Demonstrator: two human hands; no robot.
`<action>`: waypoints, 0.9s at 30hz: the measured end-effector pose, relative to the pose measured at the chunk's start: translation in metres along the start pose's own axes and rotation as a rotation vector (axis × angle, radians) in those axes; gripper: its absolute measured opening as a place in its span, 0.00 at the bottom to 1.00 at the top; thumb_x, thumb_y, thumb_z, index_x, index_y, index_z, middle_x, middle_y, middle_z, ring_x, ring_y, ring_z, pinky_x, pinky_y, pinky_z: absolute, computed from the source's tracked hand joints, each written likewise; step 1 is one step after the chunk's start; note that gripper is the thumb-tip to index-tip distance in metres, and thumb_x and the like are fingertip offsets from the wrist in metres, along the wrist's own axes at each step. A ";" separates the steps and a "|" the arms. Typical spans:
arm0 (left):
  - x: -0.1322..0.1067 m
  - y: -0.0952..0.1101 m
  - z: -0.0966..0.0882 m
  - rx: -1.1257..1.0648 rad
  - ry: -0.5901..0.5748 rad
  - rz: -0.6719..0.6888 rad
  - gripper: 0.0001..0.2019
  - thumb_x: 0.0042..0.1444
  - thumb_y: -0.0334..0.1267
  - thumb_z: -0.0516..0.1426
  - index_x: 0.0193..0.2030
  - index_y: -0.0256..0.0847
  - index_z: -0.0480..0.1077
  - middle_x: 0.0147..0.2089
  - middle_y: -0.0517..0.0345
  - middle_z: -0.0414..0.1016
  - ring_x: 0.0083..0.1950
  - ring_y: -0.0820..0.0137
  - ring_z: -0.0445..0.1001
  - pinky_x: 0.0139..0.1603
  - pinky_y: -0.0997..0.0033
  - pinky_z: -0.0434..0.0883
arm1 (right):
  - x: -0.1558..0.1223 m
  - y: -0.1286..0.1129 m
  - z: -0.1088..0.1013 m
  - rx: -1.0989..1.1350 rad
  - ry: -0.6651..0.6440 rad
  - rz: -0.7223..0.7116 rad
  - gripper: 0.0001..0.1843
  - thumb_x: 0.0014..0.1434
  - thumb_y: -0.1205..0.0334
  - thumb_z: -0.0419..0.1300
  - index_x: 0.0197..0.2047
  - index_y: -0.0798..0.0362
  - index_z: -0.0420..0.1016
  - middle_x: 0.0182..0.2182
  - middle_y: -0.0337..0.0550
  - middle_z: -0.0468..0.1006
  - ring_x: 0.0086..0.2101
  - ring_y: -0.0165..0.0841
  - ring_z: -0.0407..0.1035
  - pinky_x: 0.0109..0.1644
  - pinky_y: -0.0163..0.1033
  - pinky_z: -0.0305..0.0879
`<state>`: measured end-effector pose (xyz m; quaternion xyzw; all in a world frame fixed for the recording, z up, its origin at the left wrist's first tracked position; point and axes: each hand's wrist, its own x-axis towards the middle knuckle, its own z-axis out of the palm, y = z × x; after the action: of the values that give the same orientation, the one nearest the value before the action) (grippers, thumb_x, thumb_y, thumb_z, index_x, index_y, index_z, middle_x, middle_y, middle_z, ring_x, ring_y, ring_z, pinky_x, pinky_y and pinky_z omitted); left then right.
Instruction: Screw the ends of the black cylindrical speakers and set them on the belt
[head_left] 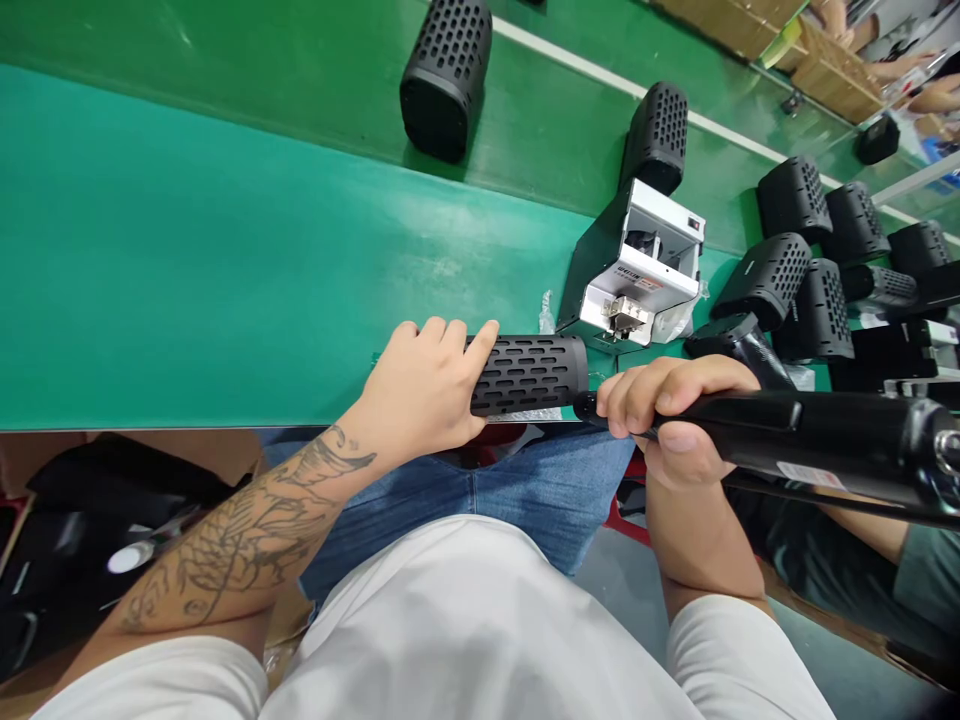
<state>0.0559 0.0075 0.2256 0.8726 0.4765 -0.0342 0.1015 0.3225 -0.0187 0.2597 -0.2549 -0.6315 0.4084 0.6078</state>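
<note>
My left hand (435,380) is wrapped over a black housing with slotted walls (534,375), which lies on its side at the front edge of the green mat. Its far end is covered by my palm. In my right hand (675,405) is a black electric screwdriver (810,430), held level with its nose pointing left. That nose is close to the lower right end of the housing; whether it touches I cannot tell. Just beyond stands a silver and black screw feeder (637,265), between the housing and the belt.
A green conveyor belt (315,90) runs behind the mat (187,250), carrying a slotted black housing (448,80) and another (657,138). Several more housings (821,305) crowd the right side. Cardboard boxes (832,75) and other people's hands are at the far right. A co-worker's sleeve (930,570) shows nearby.
</note>
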 end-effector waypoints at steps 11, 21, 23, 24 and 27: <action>0.000 -0.003 0.008 0.023 0.076 0.011 0.42 0.67 0.54 0.72 0.79 0.24 0.78 0.58 0.25 0.88 0.59 0.32 0.85 0.58 0.39 0.77 | 0.068 0.019 -0.072 -0.421 0.590 -0.078 0.27 0.58 0.30 0.85 0.40 0.35 0.77 0.24 0.28 0.72 0.20 0.39 0.68 0.27 0.53 0.76; 0.003 -0.002 0.004 0.023 0.055 -0.004 0.41 0.64 0.54 0.74 0.77 0.31 0.80 0.60 0.28 0.89 0.61 0.34 0.86 0.58 0.42 0.77 | 0.055 0.045 -0.079 -0.309 0.506 0.078 0.27 0.59 0.33 0.89 0.38 0.36 0.81 0.24 0.30 0.75 0.22 0.38 0.70 0.32 0.56 0.81; 0.003 -0.001 0.004 0.025 0.060 -0.011 0.42 0.64 0.55 0.74 0.78 0.32 0.79 0.60 0.29 0.89 0.61 0.34 0.86 0.58 0.42 0.76 | 0.051 0.023 -0.066 -0.345 0.505 0.088 0.25 0.60 0.33 0.90 0.40 0.35 0.84 0.24 0.32 0.77 0.24 0.36 0.69 0.33 0.55 0.80; 0.003 0.000 0.003 0.024 0.059 -0.015 0.43 0.65 0.56 0.74 0.79 0.32 0.79 0.60 0.28 0.89 0.62 0.33 0.86 0.58 0.41 0.76 | 0.048 0.010 -0.059 -0.334 0.502 0.067 0.24 0.61 0.35 0.90 0.41 0.35 0.85 0.24 0.32 0.77 0.24 0.36 0.69 0.32 0.53 0.79; 0.004 0.002 0.001 0.005 0.043 -0.020 0.48 0.66 0.59 0.74 0.83 0.26 0.75 0.61 0.26 0.88 0.63 0.32 0.85 0.59 0.41 0.76 | 0.039 -0.028 -0.035 -0.236 0.404 0.058 0.26 0.58 0.36 0.91 0.42 0.36 0.84 0.24 0.29 0.77 0.22 0.36 0.71 0.30 0.51 0.79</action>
<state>0.0593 0.0092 0.2241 0.8687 0.4871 -0.0179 0.0886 0.3565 0.0057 0.3023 -0.4188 -0.5329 0.2898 0.6758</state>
